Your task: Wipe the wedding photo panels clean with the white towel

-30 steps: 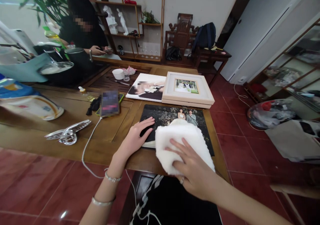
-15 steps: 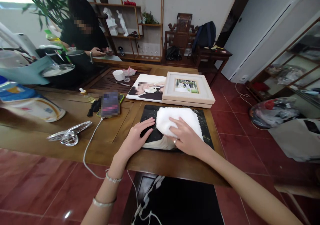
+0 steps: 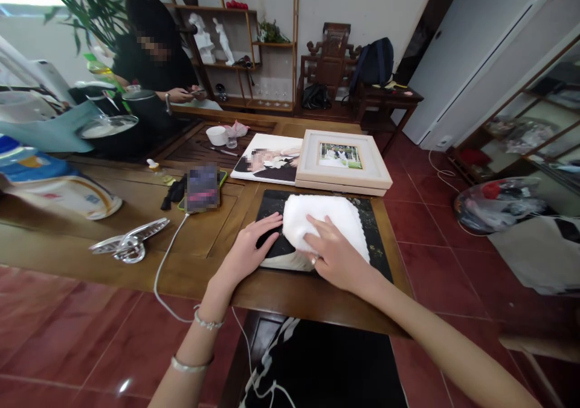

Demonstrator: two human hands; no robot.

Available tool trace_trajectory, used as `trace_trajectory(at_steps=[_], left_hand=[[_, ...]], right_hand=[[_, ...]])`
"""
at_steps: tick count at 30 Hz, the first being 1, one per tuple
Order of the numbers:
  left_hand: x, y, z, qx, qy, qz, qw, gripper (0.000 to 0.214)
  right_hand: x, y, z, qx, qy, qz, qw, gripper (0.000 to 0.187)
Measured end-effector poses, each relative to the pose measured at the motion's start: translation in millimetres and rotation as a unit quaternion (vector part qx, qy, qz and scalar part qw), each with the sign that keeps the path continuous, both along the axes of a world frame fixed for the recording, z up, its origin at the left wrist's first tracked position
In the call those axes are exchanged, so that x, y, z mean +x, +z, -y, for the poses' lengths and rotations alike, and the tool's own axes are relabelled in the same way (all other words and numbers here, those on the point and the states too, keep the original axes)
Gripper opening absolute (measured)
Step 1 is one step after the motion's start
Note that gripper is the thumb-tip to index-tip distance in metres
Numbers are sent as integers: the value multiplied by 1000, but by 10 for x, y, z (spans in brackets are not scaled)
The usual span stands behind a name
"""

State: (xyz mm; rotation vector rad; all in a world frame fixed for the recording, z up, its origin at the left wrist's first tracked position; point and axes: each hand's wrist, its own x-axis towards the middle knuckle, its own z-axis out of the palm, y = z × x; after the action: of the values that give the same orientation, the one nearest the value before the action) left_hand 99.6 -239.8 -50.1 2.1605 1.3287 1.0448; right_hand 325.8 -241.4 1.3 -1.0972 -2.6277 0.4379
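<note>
A glossy dark rectangular panel (image 3: 378, 254) with gold flecks and a pale patch along its near edge lies at the table's front edge. On it rests a folded, fluffy white cloth (image 3: 347, 214). My right hand (image 3: 338, 254), with a ring on one finger, presses on the cloth from above, fingers stretched and apart. My left hand (image 3: 249, 245) lies over the panel's left side, its fingers extended to the cloth's left edge. The cloth and my right hand cover much of the panel.
Behind the panel are stacked light frames (image 3: 380, 169) and a photo print (image 3: 267, 157). To the left lie a phone (image 3: 202, 187) with a white cable (image 3: 162, 269), a clear clip-like object (image 3: 129, 245) and a blue-white pack (image 3: 58, 184). A seated person (image 3: 151, 57) is across the table.
My right hand has shifted slightly toward me on the cloth, and the cloth's near right edge has moved a little with it. My left hand stays in place on the panel.
</note>
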Motion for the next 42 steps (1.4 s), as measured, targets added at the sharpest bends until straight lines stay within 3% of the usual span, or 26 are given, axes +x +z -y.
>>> trace_trajectory(at_steps=[6,10,14,21,26,35,42], left_hand=[[-8,-14,-5,-2,-6,-3,1000,30],[-13,-19,-9,1,-3,-4,1000,31],[-11,-15,2,-1,-4,-4,1000,30],[-6,-5,6,-4,1,3,1000,30],[-12,36,58,-24,0,4,1000,41],[-16,78,115,3,-22,108,994,65],[-28,19,104,7,-17,84,996,69]], right_hand=[[68,3,644,-28,39,7,999,23],[75,-52,883,-25,45,10,999,18],[135,-43,775,-9,41,4,999,20],[207,-24,26,40,-74,34,996,24],[-7,-26,-309,34,-46,48,997,28],[-360,4,56,35,118,20,992,25],[-124,94,408,-28,216,30,976,22]])
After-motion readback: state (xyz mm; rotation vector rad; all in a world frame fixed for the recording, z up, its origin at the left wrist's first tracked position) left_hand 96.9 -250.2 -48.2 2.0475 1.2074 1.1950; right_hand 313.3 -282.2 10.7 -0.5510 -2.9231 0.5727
